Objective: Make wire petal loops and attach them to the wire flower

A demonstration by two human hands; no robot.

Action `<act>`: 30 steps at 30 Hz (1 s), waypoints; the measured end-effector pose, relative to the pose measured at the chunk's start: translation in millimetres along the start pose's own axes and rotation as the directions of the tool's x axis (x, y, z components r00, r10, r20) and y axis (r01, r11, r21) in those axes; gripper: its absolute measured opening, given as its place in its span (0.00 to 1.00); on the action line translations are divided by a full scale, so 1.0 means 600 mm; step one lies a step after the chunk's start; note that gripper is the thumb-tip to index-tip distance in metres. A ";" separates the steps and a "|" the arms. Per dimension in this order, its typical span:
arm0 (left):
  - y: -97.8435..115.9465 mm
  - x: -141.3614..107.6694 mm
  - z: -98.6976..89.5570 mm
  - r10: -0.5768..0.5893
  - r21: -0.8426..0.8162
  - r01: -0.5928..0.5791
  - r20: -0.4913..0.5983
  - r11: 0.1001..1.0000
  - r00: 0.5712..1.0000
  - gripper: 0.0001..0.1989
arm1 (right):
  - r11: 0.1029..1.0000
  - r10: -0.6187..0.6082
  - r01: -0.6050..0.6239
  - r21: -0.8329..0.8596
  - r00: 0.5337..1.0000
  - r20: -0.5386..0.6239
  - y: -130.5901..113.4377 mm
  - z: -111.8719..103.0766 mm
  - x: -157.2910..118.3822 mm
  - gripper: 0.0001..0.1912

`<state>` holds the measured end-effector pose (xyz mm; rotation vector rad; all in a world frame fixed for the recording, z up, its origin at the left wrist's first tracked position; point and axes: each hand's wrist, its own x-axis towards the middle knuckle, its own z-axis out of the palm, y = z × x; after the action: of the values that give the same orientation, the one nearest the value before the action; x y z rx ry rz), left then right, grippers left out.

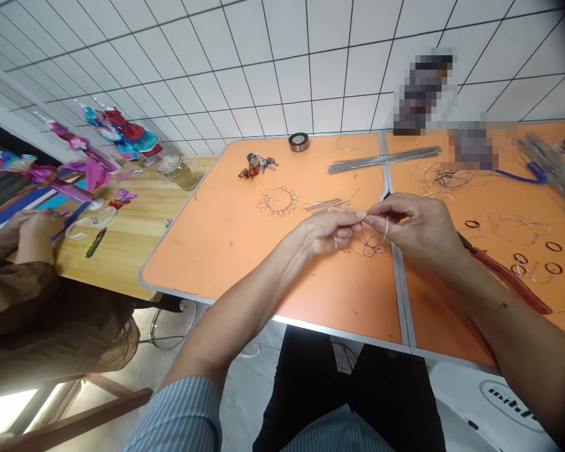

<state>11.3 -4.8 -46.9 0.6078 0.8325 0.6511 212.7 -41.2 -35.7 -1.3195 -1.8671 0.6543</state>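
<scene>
Pinching a thin wire (387, 231) between thumb and finger, the left hand (332, 232) and the right hand (414, 227) meet tip to tip over the orange table (193, 251). The wire's pale curve hangs by the right hand's thumb, so the bending looks begun but not done. One ring of wire loops (278, 201) lies to the left and seems all made. A messy bunch of wire (371, 247) sits just below the hands, and I can't tell if it is joined to the held piece. Many straight wires (384, 160) lie toward the back, not bent at all, so there looks to be plenty left. The wire's ends are too thin to see, the right hand and arm hide part of the red pliers (513, 279), and blurry squares (473, 147) cover something at the back
</scene>
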 end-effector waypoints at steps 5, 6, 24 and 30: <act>0.004 -0.005 0.001 -0.009 -0.001 0.009 0.016 1.000 1.000 0.17 | 0.995 0.025 -0.027 0.093 0.999 0.024 -0.001 -0.003 0.002 0.11; 0.005 -0.006 0.002 -0.011 -0.002 0.011 0.023 1.000 1.000 0.17 | 0.995 0.031 -0.034 0.094 0.999 0.029 -0.002 -0.004 0.002 0.11; 0.011 -0.022 0.007 -0.022 0.041 0.015 0.173 0.999 0.985 0.17 | 0.947 0.091 -0.109 0.303 0.993 0.074 -0.012 -0.014 0.007 0.28; 0.015 -0.023 0.012 0.161 0.062 -0.165 0.059 0.984 0.985 0.19 | 0.892 0.148 -0.139 0.430 0.989 0.011 -0.011 -0.024 0.010 0.20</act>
<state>7.8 -10.5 -30.6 0.7568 0.7613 0.7546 219.5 -37.6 -20.6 -1.1671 -1.4988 1.0580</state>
